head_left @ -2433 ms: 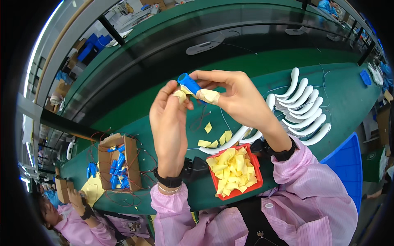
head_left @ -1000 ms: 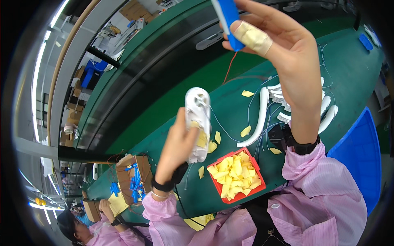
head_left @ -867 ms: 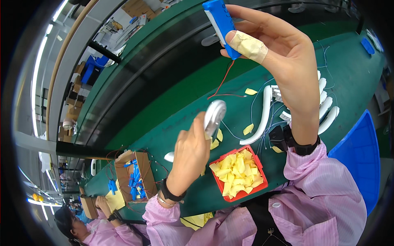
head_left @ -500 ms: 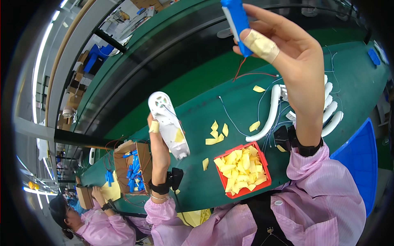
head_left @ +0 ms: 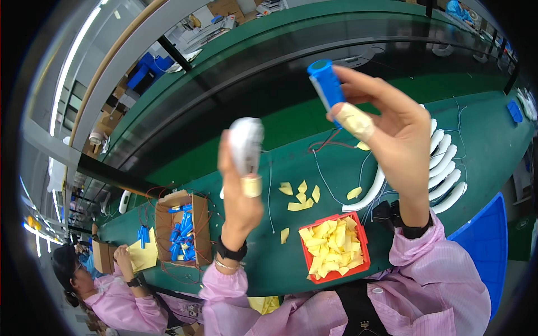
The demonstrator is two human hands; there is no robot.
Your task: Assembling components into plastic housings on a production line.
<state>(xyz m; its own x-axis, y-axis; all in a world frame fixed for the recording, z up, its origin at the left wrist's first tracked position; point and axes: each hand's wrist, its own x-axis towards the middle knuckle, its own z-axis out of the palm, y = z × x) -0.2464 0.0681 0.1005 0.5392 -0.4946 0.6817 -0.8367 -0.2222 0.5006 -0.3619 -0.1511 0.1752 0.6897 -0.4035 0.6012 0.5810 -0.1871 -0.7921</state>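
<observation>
I have my left hand [head_left: 240, 193] closed around a white plastic shell [head_left: 246, 144], and my right hand [head_left: 392, 131] pinches a blue cylinder [head_left: 327, 85] above the green bench [head_left: 291, 269]. Joining them looks next, needing careful alignment.

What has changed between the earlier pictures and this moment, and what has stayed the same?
At first both hands held the blue cylinder together. Then the left hand let go, picked up a white plastic housing from the green table and raised it. The right hand lifted the cylinder higher. The red tray of yellow pieces and the row of white parts stayed in place.
</observation>
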